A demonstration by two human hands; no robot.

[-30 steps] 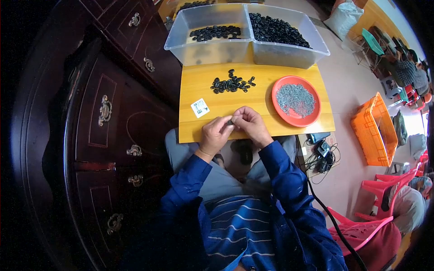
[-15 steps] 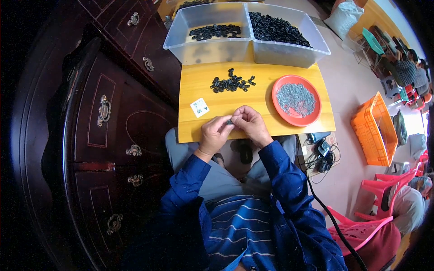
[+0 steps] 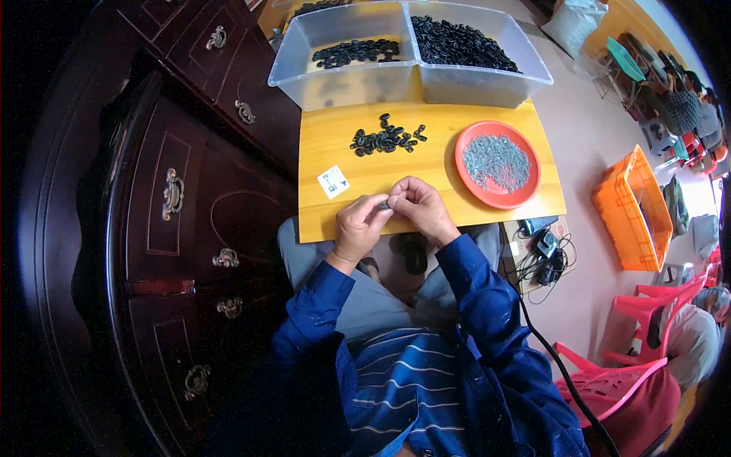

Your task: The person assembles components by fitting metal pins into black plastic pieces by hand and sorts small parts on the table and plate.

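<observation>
Here your left hand and right hand meet, fingertips pinching one small dark piece; black oval pieces lie at twelve o'clock, red plate at two.

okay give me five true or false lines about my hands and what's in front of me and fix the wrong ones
1. The left hand and right hand meet at a small dark piece. True.
2. The red plate is right of the loose black pieces. True.
3. The red plate is empty. False: small grey pieces lie in it.
4. The white card lies on the yellow table. True.
5. The clear bins are equally full. False: the right bin is fuller than the left bin.
</observation>
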